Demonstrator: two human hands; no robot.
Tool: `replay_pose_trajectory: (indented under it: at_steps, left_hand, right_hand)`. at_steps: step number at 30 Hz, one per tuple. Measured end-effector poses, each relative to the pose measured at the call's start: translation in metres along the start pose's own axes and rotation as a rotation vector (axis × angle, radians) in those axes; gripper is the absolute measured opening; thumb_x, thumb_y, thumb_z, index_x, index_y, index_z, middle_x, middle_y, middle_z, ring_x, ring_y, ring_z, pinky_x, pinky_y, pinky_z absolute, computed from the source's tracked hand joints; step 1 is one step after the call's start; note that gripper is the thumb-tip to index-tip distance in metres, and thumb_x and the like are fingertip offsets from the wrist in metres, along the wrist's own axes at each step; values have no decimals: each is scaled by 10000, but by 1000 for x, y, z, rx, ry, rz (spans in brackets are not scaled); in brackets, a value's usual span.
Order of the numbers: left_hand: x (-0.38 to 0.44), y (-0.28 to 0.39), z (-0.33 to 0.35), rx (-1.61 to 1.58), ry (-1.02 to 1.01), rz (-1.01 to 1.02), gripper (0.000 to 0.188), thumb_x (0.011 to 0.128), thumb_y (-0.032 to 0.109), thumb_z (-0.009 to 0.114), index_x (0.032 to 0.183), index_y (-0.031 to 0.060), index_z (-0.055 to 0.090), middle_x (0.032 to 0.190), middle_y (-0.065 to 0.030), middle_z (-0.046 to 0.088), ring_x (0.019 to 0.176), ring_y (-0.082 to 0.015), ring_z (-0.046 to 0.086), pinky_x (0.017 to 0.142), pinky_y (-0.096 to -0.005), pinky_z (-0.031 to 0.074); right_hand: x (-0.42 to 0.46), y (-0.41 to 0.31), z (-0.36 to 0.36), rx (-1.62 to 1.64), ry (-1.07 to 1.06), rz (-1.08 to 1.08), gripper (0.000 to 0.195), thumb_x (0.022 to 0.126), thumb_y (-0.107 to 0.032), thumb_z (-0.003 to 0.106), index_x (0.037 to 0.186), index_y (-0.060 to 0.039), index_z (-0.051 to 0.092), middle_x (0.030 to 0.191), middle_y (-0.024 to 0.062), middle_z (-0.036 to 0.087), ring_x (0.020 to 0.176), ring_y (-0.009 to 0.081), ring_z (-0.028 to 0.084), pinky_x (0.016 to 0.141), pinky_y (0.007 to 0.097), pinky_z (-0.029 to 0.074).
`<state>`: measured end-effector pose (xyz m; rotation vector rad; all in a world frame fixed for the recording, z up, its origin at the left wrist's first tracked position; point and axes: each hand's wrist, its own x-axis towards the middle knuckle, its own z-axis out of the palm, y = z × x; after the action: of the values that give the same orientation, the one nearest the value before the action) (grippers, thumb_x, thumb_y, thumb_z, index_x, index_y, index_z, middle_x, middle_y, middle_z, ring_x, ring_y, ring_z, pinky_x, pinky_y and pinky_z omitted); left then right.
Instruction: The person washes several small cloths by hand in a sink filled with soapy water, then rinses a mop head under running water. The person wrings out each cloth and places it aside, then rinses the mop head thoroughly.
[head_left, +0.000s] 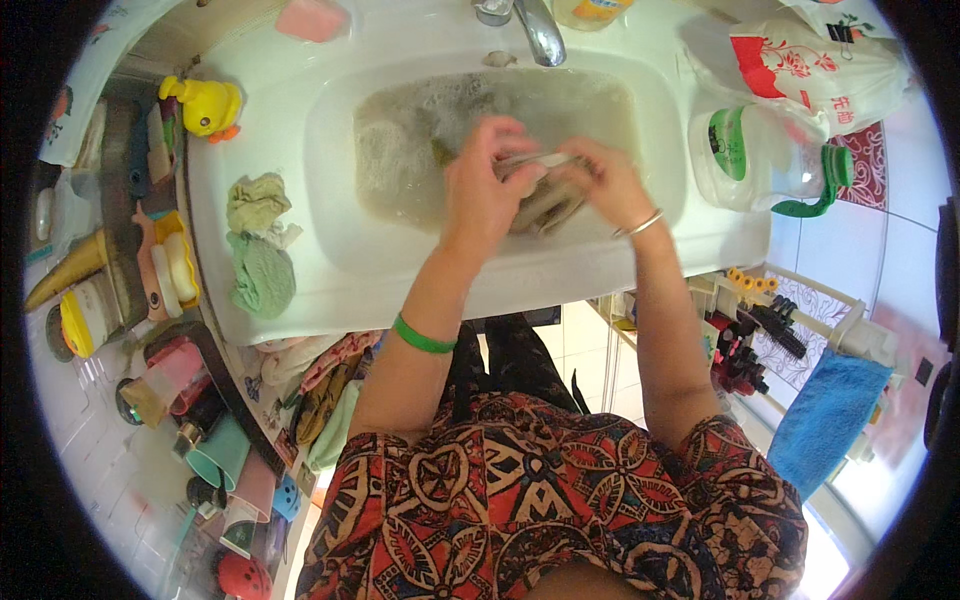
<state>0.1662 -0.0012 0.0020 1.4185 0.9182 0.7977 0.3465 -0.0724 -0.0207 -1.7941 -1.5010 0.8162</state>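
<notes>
Both my hands are over the white sink basin (330, 172), which holds cloudy, sudsy water. A wet, greyish-brown cloth (551, 202) is gripped between them, its lower folds hanging at the water near the basin's front side. My left hand (491, 176) pinches the cloth's upper edge. My right hand (604, 176), with a bangle at the wrist, holds the same edge farther right. The fingers are blurred. Part of something dark olive (442, 152) shows in the water beside my left hand.
The faucet (541, 34) rises behind the basin. On the left ledge lie a green cloth (261, 276), a yellowish cloth (257, 202) and a yellow duck toy (206, 106). A large clear plastic bottle (765, 157) and a white plastic bag (825, 71) occupy the right side.
</notes>
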Motion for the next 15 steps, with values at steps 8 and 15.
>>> replay_pose_trajectory:
  at_steps: [8, 15]
  left_hand:
    - [0, -55, 22, -555, 96, -837, 287, 864, 261, 600, 1087, 103, 513, 1000, -95, 599, 917, -199, 561, 854, -379, 480]
    - [8, -91, 39, -1019, -19, -798, 308, 908, 295, 514, 1127, 79, 521, 959, -92, 587, 827, -241, 591, 740, -389, 530]
  right_hand:
    - [12, 94, 50, -411, 120, 539, 400, 830, -350, 551, 1146, -107, 572, 1162, 216, 514, 1117, 413, 427, 997, 530, 261]
    - [-40, -37, 82, 288, 218, 47, 143, 790, -139, 642, 830, -2, 650, 969, 131, 554, 988, 249, 455, 933, 334, 326]
